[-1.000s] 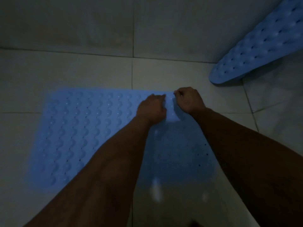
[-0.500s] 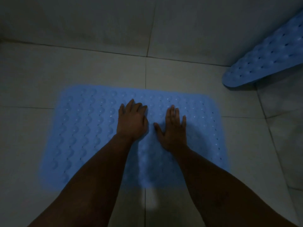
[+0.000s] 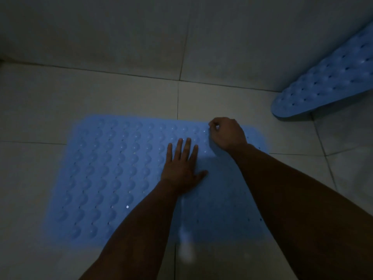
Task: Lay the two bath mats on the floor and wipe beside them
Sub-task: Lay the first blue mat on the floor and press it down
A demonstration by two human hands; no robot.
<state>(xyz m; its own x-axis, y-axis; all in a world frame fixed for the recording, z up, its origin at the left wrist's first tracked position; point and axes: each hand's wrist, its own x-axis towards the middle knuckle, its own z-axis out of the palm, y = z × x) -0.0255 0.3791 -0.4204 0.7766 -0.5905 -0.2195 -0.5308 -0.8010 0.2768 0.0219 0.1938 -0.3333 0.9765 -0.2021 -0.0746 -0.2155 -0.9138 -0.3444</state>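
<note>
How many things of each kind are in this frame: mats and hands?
Blue bath mats: 2, the flat mat on the floor tiles and the second mat leaning at the far right.
Hands: 2, the left hand flat on the flat mat, the right hand curled at its far edge.
Total: 4

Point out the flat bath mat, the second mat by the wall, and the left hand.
flat bath mat (image 3: 113, 168): head view, on its bumpy left half.
second mat (image 3: 327, 85): head view, on its dimpled middle.
left hand (image 3: 181, 168): head view, on the back of the hand.
</note>
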